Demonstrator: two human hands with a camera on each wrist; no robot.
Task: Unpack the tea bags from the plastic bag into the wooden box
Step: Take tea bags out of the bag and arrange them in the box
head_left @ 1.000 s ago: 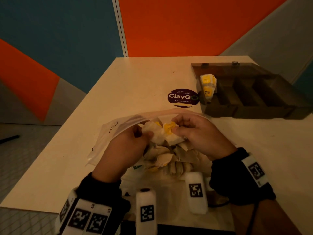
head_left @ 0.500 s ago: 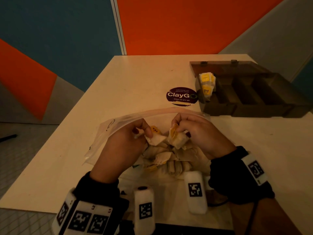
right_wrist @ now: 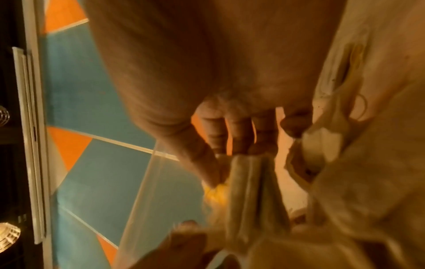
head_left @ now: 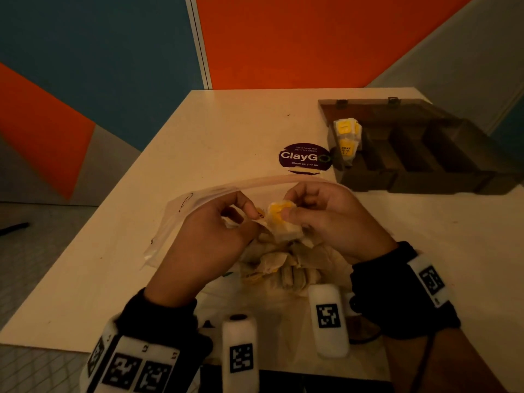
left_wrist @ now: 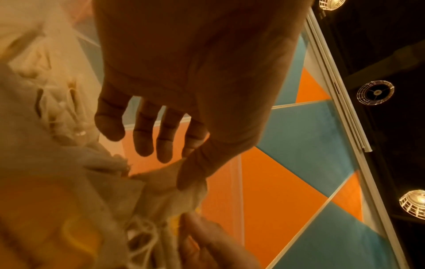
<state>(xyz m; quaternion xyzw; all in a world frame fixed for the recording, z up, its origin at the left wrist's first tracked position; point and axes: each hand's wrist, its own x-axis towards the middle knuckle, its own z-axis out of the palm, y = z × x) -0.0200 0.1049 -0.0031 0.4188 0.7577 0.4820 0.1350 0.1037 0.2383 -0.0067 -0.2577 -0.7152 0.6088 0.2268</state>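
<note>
A clear plastic bag (head_left: 181,211) lies open on the table near me, with a heap of pale tea bags (head_left: 286,262) inside. My right hand (head_left: 326,219) pinches a small stack of tea bags with yellow tags (head_left: 279,215) between thumb and fingers; the same tea bags (right_wrist: 250,182) hang from its fingertips in the right wrist view. My left hand (head_left: 215,236) pinches a neighbouring tea bag (left_wrist: 161,183) just left of that stack. The dark wooden box (head_left: 442,154) stands open at the back right, with a few yellow-tagged tea bags (head_left: 347,134) in its leftmost compartment.
A round purple ClayGo sticker (head_left: 304,158) lies on the cream table (head_left: 198,143) between the bag and the box. The table's left edge runs diagonally beside the bag. Orange and blue wall panels stand behind.
Both hands have kept working at the mouth of the bag. The stack in my right hand turned from edge-on to yellow tag up and rose slightly; the left hand stayed close beside it.
</note>
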